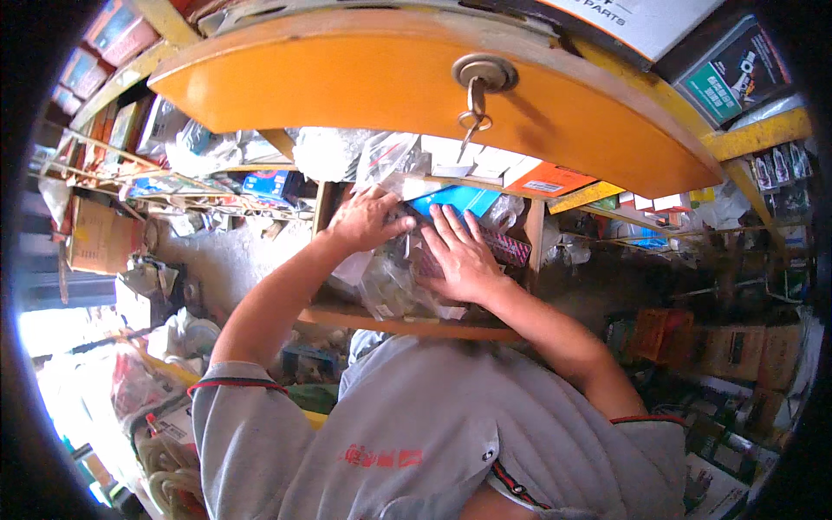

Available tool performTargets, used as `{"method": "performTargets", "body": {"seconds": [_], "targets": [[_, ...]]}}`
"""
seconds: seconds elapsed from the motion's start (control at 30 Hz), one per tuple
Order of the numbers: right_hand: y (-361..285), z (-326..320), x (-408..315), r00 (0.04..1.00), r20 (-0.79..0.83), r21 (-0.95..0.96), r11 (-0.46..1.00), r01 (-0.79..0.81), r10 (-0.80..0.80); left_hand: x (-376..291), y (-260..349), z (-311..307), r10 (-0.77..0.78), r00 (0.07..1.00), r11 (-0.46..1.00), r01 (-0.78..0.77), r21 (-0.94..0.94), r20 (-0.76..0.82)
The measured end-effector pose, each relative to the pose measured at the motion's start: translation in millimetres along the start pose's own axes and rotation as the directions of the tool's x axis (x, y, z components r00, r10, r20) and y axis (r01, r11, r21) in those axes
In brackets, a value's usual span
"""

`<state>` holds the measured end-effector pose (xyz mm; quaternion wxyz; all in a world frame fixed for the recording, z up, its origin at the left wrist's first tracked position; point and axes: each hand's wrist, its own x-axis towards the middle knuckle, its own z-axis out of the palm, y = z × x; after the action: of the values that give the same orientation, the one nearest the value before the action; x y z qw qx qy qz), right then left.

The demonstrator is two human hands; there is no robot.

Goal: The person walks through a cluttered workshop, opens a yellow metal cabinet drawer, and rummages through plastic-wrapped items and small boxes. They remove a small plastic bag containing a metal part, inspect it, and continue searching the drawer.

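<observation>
My left hand (pixel 367 219) is over the back left of an open wooden drawer (pixel 416 325), its fingers at a clear plastic bag; whether it grips anything is not clear. My right hand (pixel 458 257) lies with fingers spread over the drawer's contents, fingertips at a blue packet (pixel 455 198). Beside it is a dark box with a pink pattern (pixel 510 247). Crumpled clear plastic bags (pixel 390 279) fill the near part of the drawer. Above the hands juts an orange wooden panel (pixel 364 78) with a lock and hanging keys (pixel 476 107).
Yellow metal shelf frames (pixel 760 134) surround the drawer. Orange and white boxes (pixel 549 177) and plastic bags stand behind it. A cardboard box (pixel 101 235) is at the left, with more cartons (pixel 731 351) at the lower right. My body is close to the drawer's front.
</observation>
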<state>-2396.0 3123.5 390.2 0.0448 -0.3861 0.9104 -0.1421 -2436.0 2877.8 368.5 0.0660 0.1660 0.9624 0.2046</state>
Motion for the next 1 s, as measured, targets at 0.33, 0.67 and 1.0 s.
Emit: {"method": "performTargets", "body": {"seconds": [0.33, 0.67, 1.0], "targets": [[-29.2, -47.3, -62.8, 0.993, -0.100, 0.368, 0.930, -0.017, 0.058, 43.3, 27.8, 67.1, -0.549, 0.767, 0.594, 0.077, -0.801, -0.333], [-48.6, -12.4, -123.6, 0.970, -0.144, -0.037, 0.978, -0.204, 0.197, 45.1, 25.6, 71.3, -0.533, 0.704, 0.793, 0.224, -0.566, -0.469], [-33.6, -18.2, -110.8, 0.968, -0.188, -0.047, 0.983, -0.179, 0.167, 62.3, 7.4, 75.7, -0.333, 0.782, 0.938, 0.221, -0.265, -0.527]]}}
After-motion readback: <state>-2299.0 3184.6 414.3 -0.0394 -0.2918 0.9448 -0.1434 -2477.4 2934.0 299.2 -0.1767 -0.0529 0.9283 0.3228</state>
